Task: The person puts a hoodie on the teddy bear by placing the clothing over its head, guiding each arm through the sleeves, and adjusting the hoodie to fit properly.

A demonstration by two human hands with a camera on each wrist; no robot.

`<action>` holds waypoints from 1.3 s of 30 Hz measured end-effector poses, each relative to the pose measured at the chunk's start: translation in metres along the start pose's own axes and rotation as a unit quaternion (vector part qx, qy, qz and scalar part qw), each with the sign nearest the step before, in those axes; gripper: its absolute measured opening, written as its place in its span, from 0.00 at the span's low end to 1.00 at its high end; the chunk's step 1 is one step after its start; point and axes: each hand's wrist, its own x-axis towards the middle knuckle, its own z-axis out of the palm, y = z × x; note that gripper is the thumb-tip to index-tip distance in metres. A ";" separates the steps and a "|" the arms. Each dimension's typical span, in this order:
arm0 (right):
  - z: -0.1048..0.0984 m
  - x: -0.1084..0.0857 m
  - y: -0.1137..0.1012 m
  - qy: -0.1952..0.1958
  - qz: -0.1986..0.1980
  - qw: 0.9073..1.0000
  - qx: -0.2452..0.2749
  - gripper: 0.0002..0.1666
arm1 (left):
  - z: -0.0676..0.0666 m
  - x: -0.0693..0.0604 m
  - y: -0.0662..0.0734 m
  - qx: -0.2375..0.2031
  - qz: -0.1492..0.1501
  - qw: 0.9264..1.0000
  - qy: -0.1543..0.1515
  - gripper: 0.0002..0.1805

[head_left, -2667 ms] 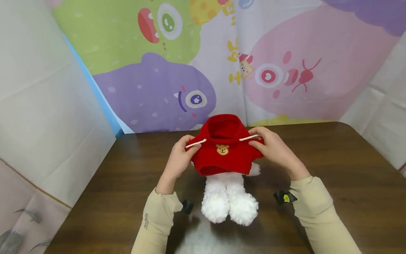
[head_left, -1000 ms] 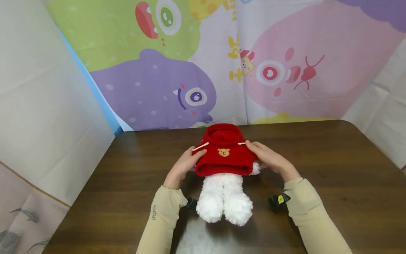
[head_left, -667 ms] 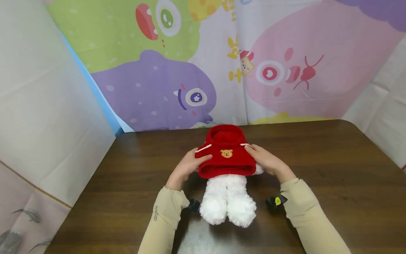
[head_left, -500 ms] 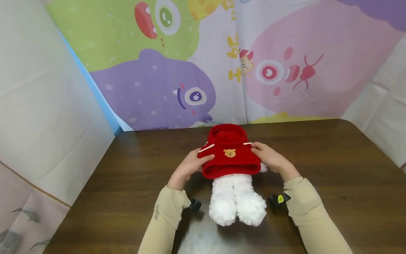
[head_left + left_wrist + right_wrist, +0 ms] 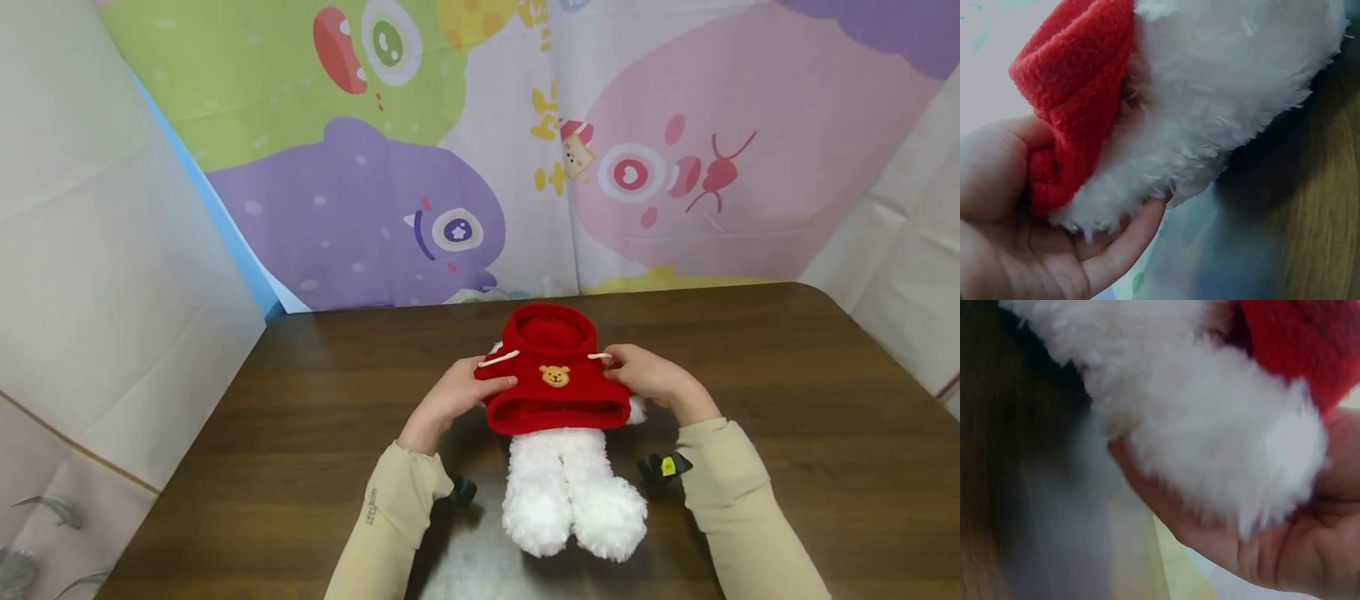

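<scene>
A red hoodie (image 5: 536, 387) with a small bear patch and white drawstrings covers the upper part of a white fluffy plush toy (image 5: 558, 479). The toy's two legs stick out below the hem, toward me. My left hand (image 5: 450, 398) grips the hoodie's left side, thumb on the front; in the left wrist view its fingers curl under the toy's fluffy arm (image 5: 1125, 181) beside the red cloth. On the other side my right hand (image 5: 660, 379) holds the hoodie near the drawstring, and the right wrist view shows its fingers under the other white arm (image 5: 1210, 431). No head shows in the hood opening.
Everything lies on a dark brown wooden table (image 5: 360, 375). A curtain with cartoon monsters (image 5: 375, 217) hangs behind the table's far edge, with pale panels at both sides. Black wrist cameras (image 5: 663, 467) sit under both sleeves.
Over the frames the hoodie has come down from a raised, tilted pose to lie flatter over the toy. Toy, hoodie and both hands have since shifted slightly to the right and nearer.
</scene>
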 end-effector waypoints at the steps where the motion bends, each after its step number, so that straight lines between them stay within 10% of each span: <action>1: -0.001 0.000 0.001 0.009 0.006 1.000 -0.012 0.08 | 0.000 -0.001 0.001 0.005 0.002 1.000 0.007 0.23; 14: -0.017 -0.001 0.011 0.027 0.040 0.999 0.011 0.18 | -0.011 -0.005 0.003 -0.006 -0.005 1.000 0.021 0.18; 23: -0.017 -0.007 -0.001 0.112 -0.050 0.981 -0.148 0.17 | -0.011 -0.009 0.012 0.057 0.012 0.995 0.078 0.15; 27: -0.018 -0.017 -0.014 0.140 -0.086 0.970 -0.179 0.19 | -0.011 -0.017 0.024 0.127 0.042 0.982 0.136 0.12; 33: -0.017 -0.031 -0.030 0.109 -0.108 0.972 -0.180 0.28 | -0.008 -0.035 0.048 0.221 0.125 0.941 0.224 0.09; 36: -0.013 -0.035 -0.034 0.048 -0.095 0.979 -0.172 0.36 | -0.005 -0.044 0.058 0.243 0.162 0.939 0.182 0.09; 39: -0.009 -0.037 -0.036 0.000 -0.077 0.981 -0.180 0.40 | 0.000 -0.051 0.064 0.280 0.175 0.941 0.072 0.13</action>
